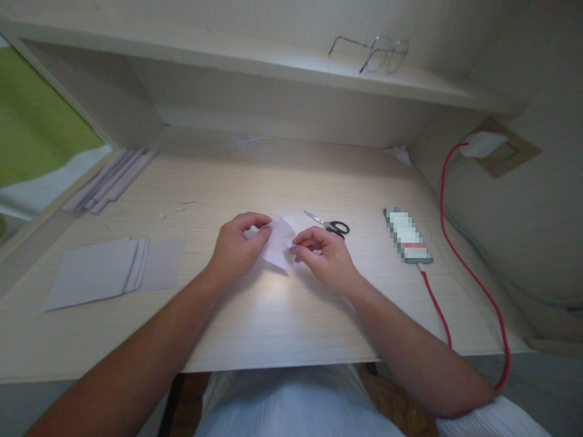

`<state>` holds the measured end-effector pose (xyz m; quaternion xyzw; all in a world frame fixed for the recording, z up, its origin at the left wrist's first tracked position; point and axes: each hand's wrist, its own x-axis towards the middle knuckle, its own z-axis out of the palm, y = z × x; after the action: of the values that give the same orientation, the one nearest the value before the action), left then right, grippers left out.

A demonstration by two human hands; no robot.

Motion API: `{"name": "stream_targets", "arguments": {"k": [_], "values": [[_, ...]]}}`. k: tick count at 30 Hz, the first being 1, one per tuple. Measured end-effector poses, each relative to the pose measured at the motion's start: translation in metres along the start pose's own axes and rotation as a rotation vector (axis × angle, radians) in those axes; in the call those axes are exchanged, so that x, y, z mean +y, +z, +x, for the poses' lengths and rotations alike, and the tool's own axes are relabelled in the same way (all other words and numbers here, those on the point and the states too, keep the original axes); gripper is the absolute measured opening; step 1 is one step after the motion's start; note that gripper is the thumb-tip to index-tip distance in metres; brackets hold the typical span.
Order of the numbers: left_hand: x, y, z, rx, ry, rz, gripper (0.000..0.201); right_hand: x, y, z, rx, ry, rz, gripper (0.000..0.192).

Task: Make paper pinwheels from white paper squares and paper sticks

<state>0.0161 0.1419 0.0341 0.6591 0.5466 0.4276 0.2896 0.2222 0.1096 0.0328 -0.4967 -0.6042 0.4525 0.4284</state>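
Strips of pale grey paper or card (113,179), long and narrow, lie in a loose pile at the far left of the bench (255,328), with a flat stack of pale grey rectangular sheets (91,270) nearer the front edge. Small whitish scraps (181,209) are scattered to their right.

Left hand (240,246) next: its thumb and fingers are closed in a pinch on the left edge of a thin, folded-looking white paper piece (277,240). That piece is held above the middle of the bench, between both hands. Behind it, near the back panel, lies a spiky white tangle (247,141), too blurred to identify. The right hand (327,258) has thumb and forefinger drawn together at the paper's right edge, apparently gripping it; the exact contact is too small to tell.

Uneven pulling between the two pinches could tear or crease the thin paper in the wrong place, and a loosened left pinch could let it skew. Scissors with black handles and silver blades (337,228) lie just beyond the right hand, so a careless sweep could knock them or meet the blades. Farther right, a dark-edged phone (407,237) is tethered by a red cable (473,267); a forearm catching that loop could drag the phone.
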Motion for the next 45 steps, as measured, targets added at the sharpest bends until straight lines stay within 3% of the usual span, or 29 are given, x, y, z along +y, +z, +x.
{"name": "stream_targets", "arguments": {"k": [5, 10, 20, 41, 45], "values": [[0.0046, 0.0007, -0.0026, -0.029, 0.065, -0.046, 0.017, -0.0004, 0.0008, 0.0042, 0.026, 0.127, 0.208, 0.011], [0.0066, -0.0003, -0.0048, -0.099, 0.109, 0.012, 0.017, -0.0034, -0.0016, 0.0064, 0.061, 0.171, 0.233, 0.012], [0.0047, 0.0012, -0.0063, -0.229, 0.209, 0.027, 0.019, 0.0004, 0.0030, -0.0010, 0.049, -0.023, 0.035, 0.008], [0.0067, -0.0009, -0.0048, -0.308, 0.241, -0.028, 0.016, 0.0020, 0.0003, 0.0023, 0.030, 0.025, 0.169, 0.007], [0.0105, -0.0026, -0.0046, -0.346, 0.186, -0.085, 0.019, -0.0012, -0.0023, 0.0028, -0.010, 0.021, 0.219, 0.007]]}}
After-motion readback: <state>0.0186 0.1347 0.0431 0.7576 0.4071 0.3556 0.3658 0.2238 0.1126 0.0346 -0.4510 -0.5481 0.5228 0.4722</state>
